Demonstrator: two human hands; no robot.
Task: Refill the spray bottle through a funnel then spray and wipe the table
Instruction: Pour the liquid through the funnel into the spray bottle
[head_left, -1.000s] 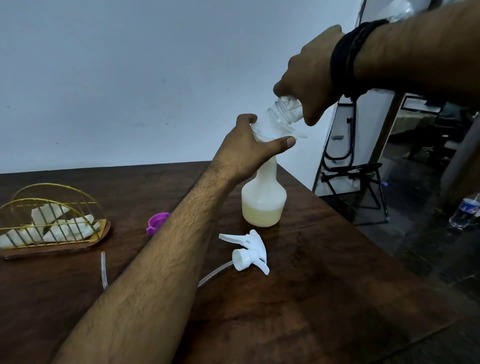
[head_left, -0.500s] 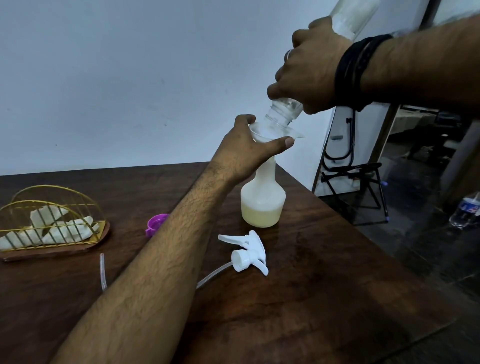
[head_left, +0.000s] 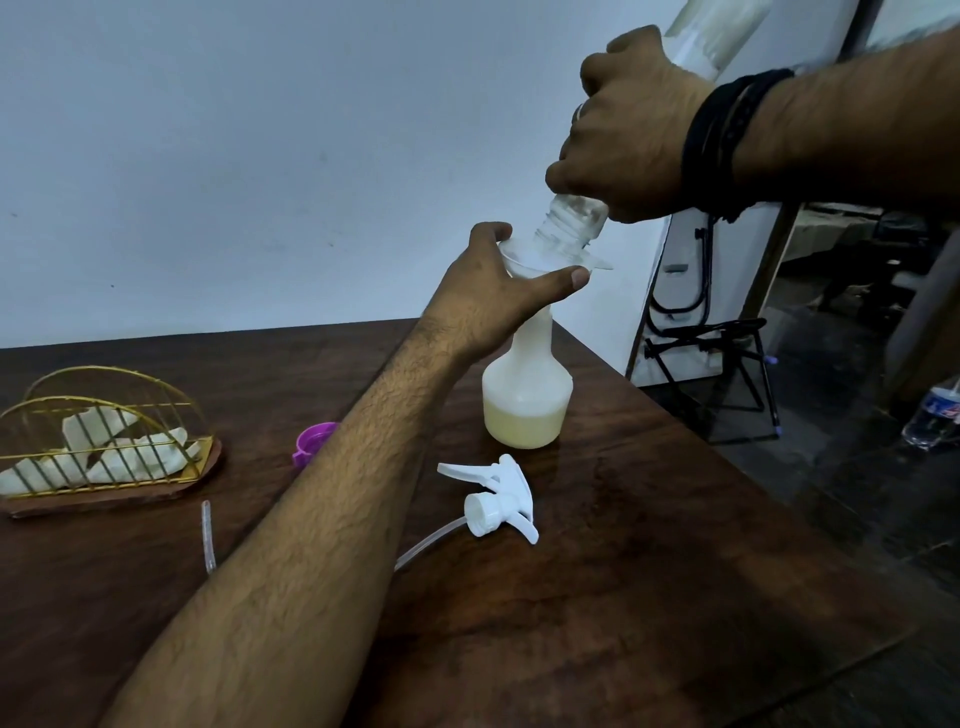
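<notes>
A person's left hand (head_left: 488, 296) is steadying a clear funnel (head_left: 524, 262) seated in the neck of a white spray bottle (head_left: 527, 395), thumb and forefinger curled around the funnel's rim and pinching it from both sides. Directly above that grip, the right hand (head_left: 628, 140) is wrapping its fingers tightly around a clear plastic refill bottle (head_left: 571, 223), which is tilting steeply mouth-down, its neck dipping into the funnel's bowl just beside the left thumb. The bottle's upper body is rising past the right wrist, where dark bands (head_left: 722, 140) are circling the forearm.

Below the left hand, the spray bottle is standing upright on a dark wooden table (head_left: 649, 597), a pale yellow liquid filling roughly its bottom part. Whether liquid is flowing through the funnel at this moment cannot be told.

Nearer the camera than the gripped funnel, and just beside the bottle's base, the white trigger sprayer head (head_left: 498, 499) is lying on its side, its thin dip tube (head_left: 426, 543) trailing under the left forearm. To the left of that forearm, a purple cap (head_left: 311, 441) is resting on the tabletop, partly hidden by the arm, and a short clear tube (head_left: 208, 535) is lying apart from it. Well to the left of both hands, a gold wire holder (head_left: 104, 441) on a wooden base is holding folded white napkins (head_left: 124, 452).
</notes>
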